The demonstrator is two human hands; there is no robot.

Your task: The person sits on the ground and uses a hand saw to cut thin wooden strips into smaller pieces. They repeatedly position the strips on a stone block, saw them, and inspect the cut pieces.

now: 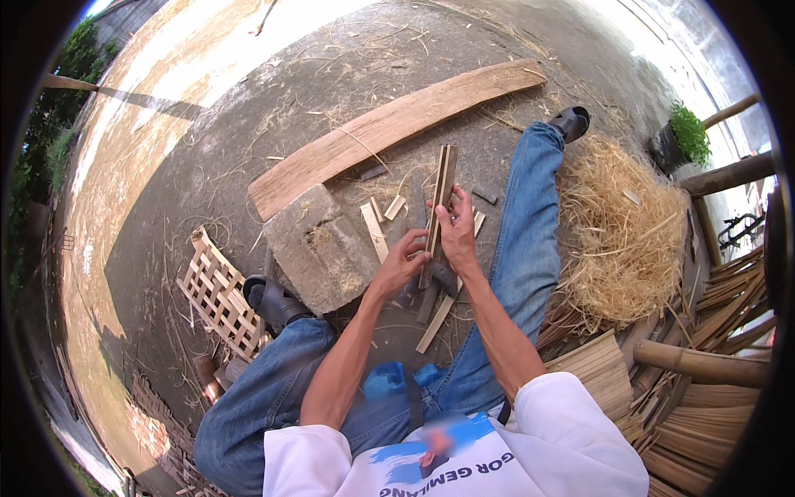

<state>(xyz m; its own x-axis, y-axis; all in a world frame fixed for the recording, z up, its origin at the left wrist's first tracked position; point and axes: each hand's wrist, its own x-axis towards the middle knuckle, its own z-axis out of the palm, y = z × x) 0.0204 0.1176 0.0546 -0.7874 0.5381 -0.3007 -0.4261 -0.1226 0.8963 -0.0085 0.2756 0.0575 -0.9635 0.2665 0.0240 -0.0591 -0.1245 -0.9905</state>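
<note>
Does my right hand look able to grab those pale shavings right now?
Probably not directly: your right hand holds the long strips, and your right leg lies between it and the pale shavings.

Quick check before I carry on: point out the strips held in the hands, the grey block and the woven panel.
Held strips [440, 195]: head view, upper half of their length.
Grey block [319, 263]: head view, top face.
Woven panel [222, 291]: head view, middle of the weave.

On the grey floor [178, 215] we see a long plank [397, 128] lying aslant, a rough block [331, 269] near its left end, a woven panel [222, 296] left of the block, slats [375, 234] to its right, a heap of shavings [625, 236] farther right, and scattered strands [523, 40].
</note>
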